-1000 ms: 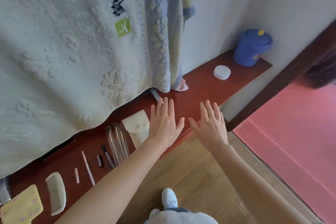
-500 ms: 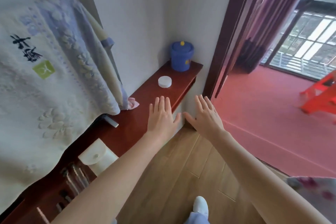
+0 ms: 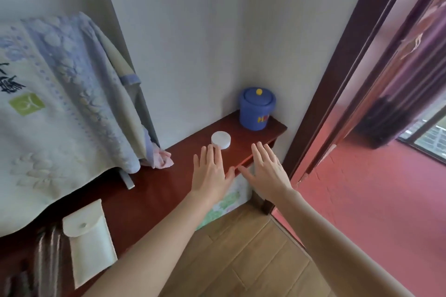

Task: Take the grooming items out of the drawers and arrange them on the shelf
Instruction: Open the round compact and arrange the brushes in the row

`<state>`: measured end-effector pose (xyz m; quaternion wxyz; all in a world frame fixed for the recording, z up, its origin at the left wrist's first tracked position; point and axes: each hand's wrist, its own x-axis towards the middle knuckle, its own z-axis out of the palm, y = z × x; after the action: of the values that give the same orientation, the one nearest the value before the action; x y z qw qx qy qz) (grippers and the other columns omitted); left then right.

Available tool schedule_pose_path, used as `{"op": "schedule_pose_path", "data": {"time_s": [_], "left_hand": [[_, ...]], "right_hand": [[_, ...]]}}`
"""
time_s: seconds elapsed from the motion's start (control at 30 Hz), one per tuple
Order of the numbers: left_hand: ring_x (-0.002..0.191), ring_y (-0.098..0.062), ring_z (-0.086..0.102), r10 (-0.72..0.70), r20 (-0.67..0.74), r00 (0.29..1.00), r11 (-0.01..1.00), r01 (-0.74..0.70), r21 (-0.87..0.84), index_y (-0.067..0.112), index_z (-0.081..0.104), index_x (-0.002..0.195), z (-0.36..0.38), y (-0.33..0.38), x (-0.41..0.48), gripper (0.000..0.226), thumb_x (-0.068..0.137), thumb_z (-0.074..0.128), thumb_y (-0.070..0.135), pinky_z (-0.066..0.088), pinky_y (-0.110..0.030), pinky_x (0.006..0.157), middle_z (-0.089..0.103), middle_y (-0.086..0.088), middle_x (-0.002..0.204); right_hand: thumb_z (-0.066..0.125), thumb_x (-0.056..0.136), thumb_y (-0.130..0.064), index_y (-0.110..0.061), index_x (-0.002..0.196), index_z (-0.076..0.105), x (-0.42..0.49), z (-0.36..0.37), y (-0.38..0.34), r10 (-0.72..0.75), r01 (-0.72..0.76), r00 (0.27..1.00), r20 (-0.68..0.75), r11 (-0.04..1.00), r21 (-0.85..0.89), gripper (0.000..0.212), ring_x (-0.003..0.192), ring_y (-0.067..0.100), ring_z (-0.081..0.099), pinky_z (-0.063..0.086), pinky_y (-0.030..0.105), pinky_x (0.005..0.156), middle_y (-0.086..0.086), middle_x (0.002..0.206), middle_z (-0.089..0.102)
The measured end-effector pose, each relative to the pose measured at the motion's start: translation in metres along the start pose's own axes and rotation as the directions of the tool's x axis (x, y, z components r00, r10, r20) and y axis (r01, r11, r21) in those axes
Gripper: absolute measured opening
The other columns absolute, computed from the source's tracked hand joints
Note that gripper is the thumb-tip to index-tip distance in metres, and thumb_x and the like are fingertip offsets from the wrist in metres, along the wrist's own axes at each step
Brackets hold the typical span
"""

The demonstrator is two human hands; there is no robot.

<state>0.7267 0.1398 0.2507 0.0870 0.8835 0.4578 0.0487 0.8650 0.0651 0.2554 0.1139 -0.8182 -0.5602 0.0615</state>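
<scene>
Over the last second the view swings right along the dark red wooden shelf (image 3: 154,190), so the row of combs and small sticks drops out of sight and only the cream snap-flap pouch (image 3: 88,239) and the blurred metal tools (image 3: 47,248) beside it remain at the lower left. Both the left hand (image 3: 212,173) and the right hand (image 3: 268,171) move with it toward the far end, palms down, fingers (image 3: 212,154) straight and holding nothing. The left fingertips now reach the near edge of the small white round disc-shaped container (image 3: 221,140), near the blue lidded pot (image 3: 257,108), so this is probably a final check or tidy.
</scene>
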Motion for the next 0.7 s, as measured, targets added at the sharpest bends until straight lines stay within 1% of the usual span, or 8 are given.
{"op": "schedule_pose_path", "data": {"time_s": [0.2, 0.33, 0.5, 0.6, 0.7], "left_hand": [[0.146, -0.030, 0.003, -0.103, 0.023, 0.994, 0.993, 0.101, 0.055, 0.005, 0.008, 0.149, 0.018, -0.008, 0.042, 0.071, 0.097, 0.025, 0.050, 0.006, -0.047, 0.117, 0.009, -0.017, 0.157], [0.146, -0.031, 0.005, -0.128, -0.008, 0.992, 0.989, 0.128, 0.069, 0.004, 0.008, 0.149, 0.030, -0.018, 0.088, 0.072, 0.097, 0.026, 0.050, 0.007, -0.046, 0.117, 0.010, -0.018, 0.157], [0.146, -0.031, 0.007, -0.144, 0.007, 0.990, 0.987, 0.143, 0.070, 0.004, 0.008, 0.149, 0.043, -0.020, 0.128, 0.071, 0.097, 0.028, 0.049, 0.009, -0.046, 0.117, 0.011, -0.018, 0.157], [0.145, -0.031, 0.007, -0.193, 0.049, 0.980, 0.981, 0.191, 0.047, 0.005, 0.008, 0.149, 0.057, -0.023, 0.146, 0.069, 0.098, 0.031, 0.045, 0.010, -0.045, 0.116, 0.011, -0.017, 0.157], [0.145, -0.032, 0.008, -0.244, 0.100, 0.965, 0.970, 0.242, 0.032, 0.006, 0.007, 0.149, 0.073, -0.025, 0.161, 0.067, 0.098, 0.036, 0.038, 0.012, -0.045, 0.116, 0.011, -0.016, 0.157]], "right_hand": [[0.035, 0.092, -0.058, -0.010, 0.150, 0.010, 0.064, 0.020, 0.015, -0.085, 0.083, 0.995, 0.055, 0.996, 0.039, 0.079, 0.147, 0.023, 0.002, 0.010, 0.039, 0.120, 0.007, 0.159, 0.010], [0.034, 0.092, -0.058, -0.010, 0.150, 0.012, 0.109, 0.034, 0.025, -0.109, 0.109, 0.993, 0.053, 0.994, 0.010, 0.078, 0.147, 0.024, 0.005, 0.010, 0.038, 0.119, 0.008, 0.158, 0.013], [0.035, 0.094, -0.055, -0.009, 0.150, 0.012, 0.156, 0.044, 0.039, -0.129, 0.130, 0.988, 0.090, 0.992, 0.001, 0.076, 0.147, 0.022, 0.005, 0.010, 0.036, 0.118, 0.008, 0.158, 0.013], [0.041, 0.093, -0.049, -0.009, 0.150, 0.012, 0.180, 0.054, 0.044, -0.159, 0.161, 0.972, 0.172, 0.987, 0.002, 0.075, 0.146, 0.023, 0.008, 0.014, 0.036, 0.117, 0.008, 0.158, 0.015], [0.048, 0.092, -0.040, -0.011, 0.149, 0.012, 0.205, 0.068, 0.045, -0.213, 0.217, 0.933, 0.290, 0.976, 0.020, 0.074, 0.145, 0.022, 0.012, 0.021, 0.035, 0.115, 0.007, 0.157, 0.015]]}}
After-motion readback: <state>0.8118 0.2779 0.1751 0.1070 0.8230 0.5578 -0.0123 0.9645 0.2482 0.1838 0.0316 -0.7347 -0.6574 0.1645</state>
